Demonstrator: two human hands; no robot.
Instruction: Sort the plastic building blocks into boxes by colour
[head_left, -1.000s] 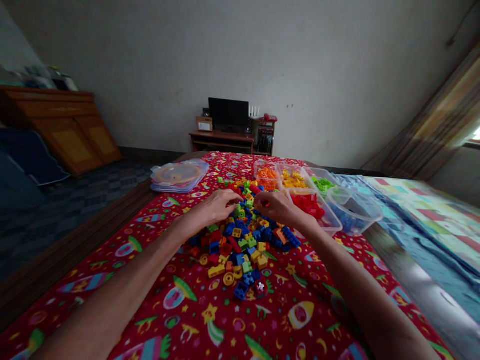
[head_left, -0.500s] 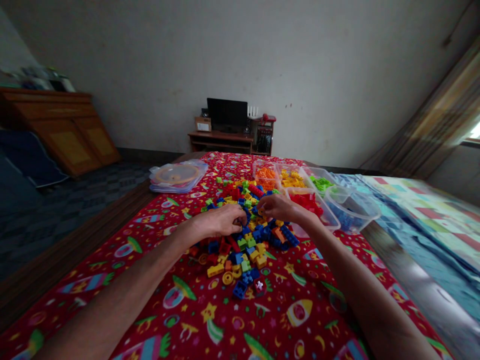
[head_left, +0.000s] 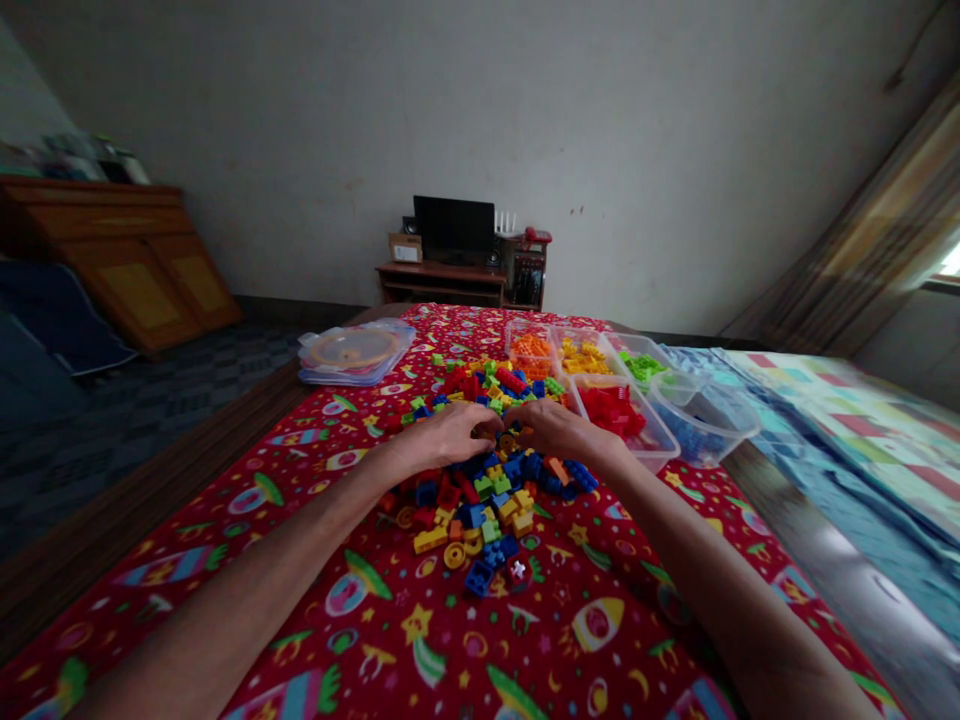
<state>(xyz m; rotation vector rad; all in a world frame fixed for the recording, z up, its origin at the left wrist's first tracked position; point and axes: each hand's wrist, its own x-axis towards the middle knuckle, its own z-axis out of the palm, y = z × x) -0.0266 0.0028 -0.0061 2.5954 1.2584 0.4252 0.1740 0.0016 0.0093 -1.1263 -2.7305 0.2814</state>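
Observation:
A mixed heap of toy building bricks (head_left: 487, 510) in blue, yellow, red, green and orange is spread over the red patterned cloth (head_left: 547, 650). My left hand (head_left: 463, 432) is over the middle of the heap, its fingers bent and closed towards the thumb. Close beside it, almost fingertip to fingertip, my right hand (head_left: 551, 428) reaches in from the right with curled fingers. Whatever is in either hand is too small or hidden to make out. A yellow wheel piece (head_left: 506, 441) shows just below the fingertips.
Clear bins hold sorted pieces: orange (head_left: 531, 350), yellow (head_left: 583, 356), green (head_left: 641, 368), red (head_left: 611, 410) and blue (head_left: 694, 432). Stacked clear lids (head_left: 356, 352) lie at the back left. A bed (head_left: 847, 420) adjoins the table on the right; a monitor (head_left: 454, 228) stands beyond.
My right hand has moved slightly left and nearer, and my left hand slightly right, so their fingertips have come close together over the heap.

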